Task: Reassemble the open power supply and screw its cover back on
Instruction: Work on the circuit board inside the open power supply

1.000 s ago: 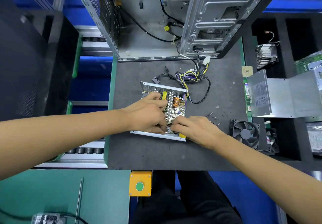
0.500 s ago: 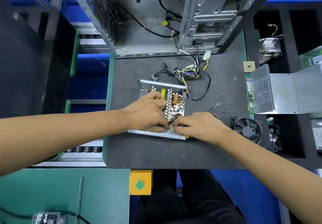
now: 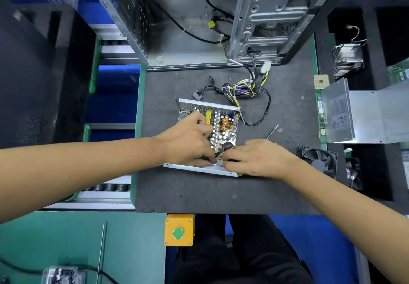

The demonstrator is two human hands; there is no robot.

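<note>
Lying beneath both hands (image 3: pixel 188 143) (image 3: pixel 257 158), open power supply (image 3: pixel 223 126).

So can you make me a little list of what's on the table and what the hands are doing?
power supply: open, circuit board showing, lying on the dark mat
left hand: resting on the board, fingers curled at its near edge
right hand: fingers meeting the left hand's at that edge
cover: off, lying to the right
fan: loose, right of the mat
screwdriver: its shaft shows beyond the right hand
</note>
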